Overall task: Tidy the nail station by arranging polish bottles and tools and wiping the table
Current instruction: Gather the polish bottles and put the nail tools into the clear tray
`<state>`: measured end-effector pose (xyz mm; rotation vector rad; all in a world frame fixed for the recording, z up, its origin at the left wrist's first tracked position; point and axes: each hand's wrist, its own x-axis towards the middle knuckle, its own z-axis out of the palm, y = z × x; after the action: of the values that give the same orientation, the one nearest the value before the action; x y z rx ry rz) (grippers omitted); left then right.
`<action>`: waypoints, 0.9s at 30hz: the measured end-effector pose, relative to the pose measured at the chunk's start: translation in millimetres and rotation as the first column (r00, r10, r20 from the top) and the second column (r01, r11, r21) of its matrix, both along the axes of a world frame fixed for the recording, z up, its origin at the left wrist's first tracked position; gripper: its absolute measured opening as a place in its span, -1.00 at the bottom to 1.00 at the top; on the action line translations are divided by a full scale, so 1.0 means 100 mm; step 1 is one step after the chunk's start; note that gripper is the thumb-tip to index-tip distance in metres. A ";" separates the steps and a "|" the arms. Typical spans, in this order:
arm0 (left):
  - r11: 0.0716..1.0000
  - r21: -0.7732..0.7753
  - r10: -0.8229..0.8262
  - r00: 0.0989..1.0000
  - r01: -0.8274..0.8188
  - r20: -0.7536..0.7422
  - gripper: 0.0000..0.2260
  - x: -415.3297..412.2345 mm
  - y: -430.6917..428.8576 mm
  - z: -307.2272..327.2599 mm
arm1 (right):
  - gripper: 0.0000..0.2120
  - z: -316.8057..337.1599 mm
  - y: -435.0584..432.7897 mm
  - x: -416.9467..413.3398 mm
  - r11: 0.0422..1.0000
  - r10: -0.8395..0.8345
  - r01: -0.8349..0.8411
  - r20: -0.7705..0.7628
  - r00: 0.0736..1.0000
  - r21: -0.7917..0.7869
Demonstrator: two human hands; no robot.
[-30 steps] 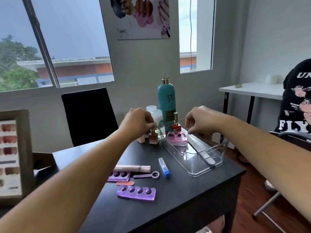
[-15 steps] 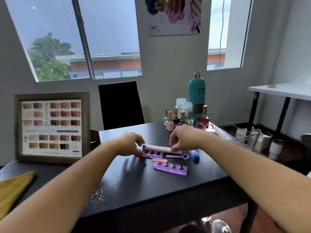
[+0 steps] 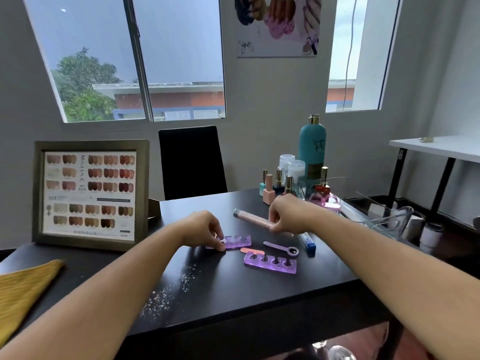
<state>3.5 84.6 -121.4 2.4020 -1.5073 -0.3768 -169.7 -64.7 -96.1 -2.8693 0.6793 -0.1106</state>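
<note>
While black table [image 3: 233,294] carries everything: right hand [image 3: 285,216] closed round pink tube [image 3: 253,218], tube lifted, tilted, capped end pointing left. Left hand [image 3: 205,229] pinching left edge of purple toe separator [image 3: 236,241], fingertips [image 3: 220,246] on it, separator flat on table. Second toe separator [image 3: 270,263] lies free, near both hands. Five polish bottles [image 3: 268,189] upright behind right hand. One lilac tool [image 3: 281,248], one blue-capped tube [image 3: 307,241], one yellow cloth [image 3: 23,289].

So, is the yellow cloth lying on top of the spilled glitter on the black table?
No, the yellow cloth lies at the table's left edge, apart from the glitter near the middle.
</note>
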 end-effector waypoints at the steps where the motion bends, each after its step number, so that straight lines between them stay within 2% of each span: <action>1: 1.000 0.005 0.000 1.000 0.000 -0.011 -0.83 0.02 0.01 0.01 | -0.81 0.07 -0.04 -0.04 1.000 -0.011 0.011 0.036 0.999 -0.003; 5: 0.998 -0.051 -0.037 0.996 0.033 -0.086 -0.86 0.06 -0.02 0.13 | -0.90 0.45 -0.29 -0.30 0.993 -0.120 0.116 0.183 0.976 0.037; 7: 0.979 -0.198 -0.058 0.995 0.041 -0.079 -0.88 0.05 -0.11 0.28 | -0.92 0.61 -0.48 -0.48 0.979 -0.197 0.177 0.239 0.951 0.105; 10: 0.894 -0.446 -0.074 0.996 0.043 -0.052 -0.91 -0.06 -0.33 0.55 | -0.91 0.75 -0.76 -0.78 0.952 -0.291 0.250 0.281 0.914 0.175; 13: 0.840 -0.532 -0.120 0.993 0.100 -0.002 -0.93 -0.29 -0.68 0.76 | -0.89 0.74 -0.98 -1.00 0.921 -0.375 0.326 0.259 0.890 0.216; 17: 0.847 -0.475 -0.237 0.970 0.236 0.060 -0.93 -0.68 -1.17 0.81 | -0.89 0.58 -1.12 -1.10 0.886 -0.427 0.392 0.106 0.898 0.248; 22: 0.864 -0.338 -0.364 0.927 0.373 0.092 -0.86 -1.02 -1.64 0.61 | -0.89 0.36 -1.17 -1.06 0.849 -0.387 0.386 -0.072 0.919 0.360; 27: 0.877 -0.173 -0.429 0.893 0.447 0.134 -0.90 -1.05 -1.88 0.40 | -0.80 0.27 -1.16 -1.03 0.855 -0.332 0.424 -0.314 0.890 0.299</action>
<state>-101.2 -103.8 -81.6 1.9330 -2.0301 -0.1923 -272.6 -180.7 -69.4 -2.3810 1.1800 0.3019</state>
